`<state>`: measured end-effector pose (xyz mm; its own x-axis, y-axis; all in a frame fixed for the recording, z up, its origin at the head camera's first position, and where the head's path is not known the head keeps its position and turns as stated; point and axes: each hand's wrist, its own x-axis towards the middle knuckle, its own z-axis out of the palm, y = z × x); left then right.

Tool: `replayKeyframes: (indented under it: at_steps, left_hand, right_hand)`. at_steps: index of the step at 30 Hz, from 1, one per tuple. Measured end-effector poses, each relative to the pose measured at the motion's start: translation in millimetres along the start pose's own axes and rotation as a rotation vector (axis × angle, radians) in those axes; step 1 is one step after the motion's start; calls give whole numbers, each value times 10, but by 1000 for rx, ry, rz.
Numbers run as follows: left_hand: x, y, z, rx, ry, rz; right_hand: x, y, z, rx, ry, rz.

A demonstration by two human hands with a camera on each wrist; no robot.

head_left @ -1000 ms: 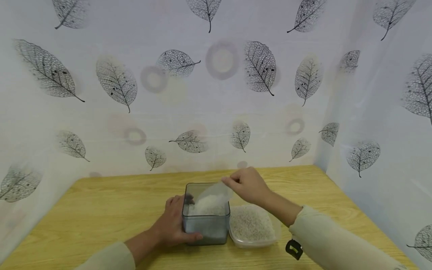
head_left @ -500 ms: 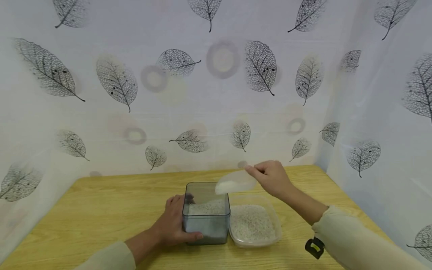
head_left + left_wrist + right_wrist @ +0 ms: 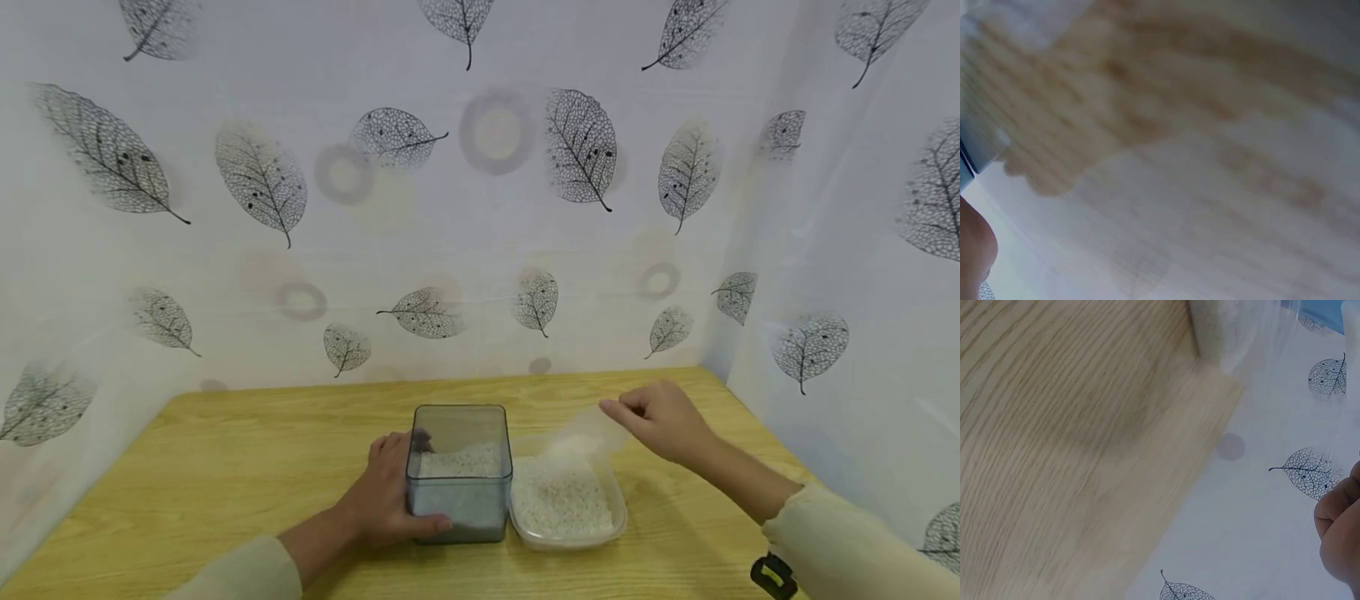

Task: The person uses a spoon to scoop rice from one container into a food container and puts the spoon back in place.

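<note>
In the head view my left hand (image 3: 386, 492) grips a grey see-through square container (image 3: 459, 508), its thumb along the front and fingers round the left side. Pale rice-like grains (image 3: 465, 461) lie inside it. My right hand (image 3: 667, 421) pinches the end of a translucent white scoop (image 3: 588, 433), which slants down over the back of a clear plastic tub (image 3: 570, 542). More of the speckled grains (image 3: 562, 500) fill that tub. The scoop is blurred, so I cannot tell how much it carries. The right wrist view catches my curled right fingers (image 3: 1341, 525) at its edge.
The tub stands directly to the right of the container on a yellow wood-grain table (image 3: 247, 467). A white leaf-patterned curtain (image 3: 465, 233) closes off the back and sides. A black strap-like piece (image 3: 774, 575) hangs by the right sleeve (image 3: 847, 533).
My right hand has moved the scoop from inside the grey container, rightward and then down over the clear tub. The scoop's white load has left its tilted pose. My left hand stays put.
</note>
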<state>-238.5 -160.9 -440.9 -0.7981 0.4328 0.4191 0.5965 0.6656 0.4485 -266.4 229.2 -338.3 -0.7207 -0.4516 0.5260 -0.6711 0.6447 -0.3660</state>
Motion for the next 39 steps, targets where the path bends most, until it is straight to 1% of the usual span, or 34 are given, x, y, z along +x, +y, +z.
replayKeyframes:
  at_steps: [2,5,7,9,11,12,14,15,17,20,22,24,26,29,31,34,36,37,38,39]
  left_hand:
    - [1,-1,-4,-3,0,1]
    - [0,-1,-6,-12,-5,-5]
    - [2,-1,-7,-15,-10,-9]
    - [3,0,-7,-19,-13,-12]
    - [3,-2,-9,-17,-13,-14]
    - [2,-3,-10,-14,-13,-13]
    - [-1,-5,-12,-13,-11,-11]
    - [-3,-5,-13,-11,-10,-9]
    - [-6,-6,-14,-8,-6,-5]
    - [-9,-3,-14,-6,2,2]
    - [-9,1,-12,-5,6,3]
    - [-9,6,-9,-2,8,2]
    - [-12,3,-9,-4,10,3]
    - [-17,-4,-11,-6,13,6]
    - [-18,-10,-10,-7,16,10]
    - [-17,-19,-4,4,16,15]
    - [-13,-22,0,8,13,19]
    - [-13,-22,-1,9,11,19]
    - [-12,-22,-3,10,9,19]
    - [-13,-21,-7,10,7,15]
  right_hand:
    - [-23,44,-25,-69,-1,-136]
    - [-22,94,-76,-219,6,-409]
    - [5,99,-126,-323,34,-590]
    - [47,75,-182,-393,72,-733]
    - [106,14,-239,-436,127,-823]
    - [137,-23,-260,-448,162,-848]
    - [196,-101,-287,-467,236,-859]
    - [222,-135,-285,-482,283,-845]
    - [264,-190,-253,-507,375,-778]
    - [312,-247,-141,-489,466,-615]
    - [336,-293,-43,-444,481,-510]
    - [355,-363,59,-371,465,-424]
    - [372,-455,177,-282,428,-347]
    - [391,-606,353,-136,335,-231]
    - [398,-701,456,-25,236,-149]
    - [396,-796,558,110,35,-42]
    - [388,-819,584,159,-71,7]
    - [383,-818,587,167,-106,24]
    - [376,-807,585,168,-124,35]
    - [374,-786,582,160,-126,40]
